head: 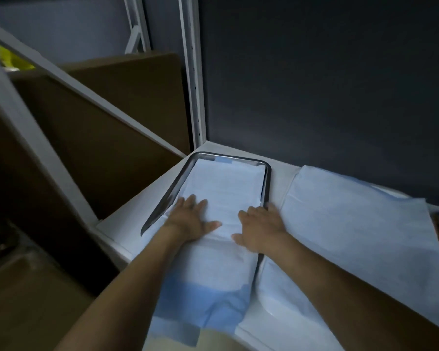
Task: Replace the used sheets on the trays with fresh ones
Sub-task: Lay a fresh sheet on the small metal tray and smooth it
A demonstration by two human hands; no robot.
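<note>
Pressing flat on a pale blue sheet (226,183), both hands lie spread with straight fingers: the left hand (190,219) near the left rim of the metal tray (174,184), the right hand (261,226) at the right rim, its outer fingers reaching over the edge. The sheet lies inside the tray, which stands on the white worktop (279,178) in the corner by a shelf post (192,72); its far end sits within the rim, while the near end runs out over the tray's front edge and hangs toward the person, showing a darker blue side. Judged from this, the fresh sheet for this tray is laid but not finished: the overhang has yet to be folded or tucked and the surface smoothed. Whether a used sheet lies beneath cannot be told. Just beside the tray on the right lie more pale sheets (352,224), spread wide; if they cover another tray it is hidden, so how many trays are left cannot be judged. Brown cardboard boxes (112,102) stand to the left
</note>
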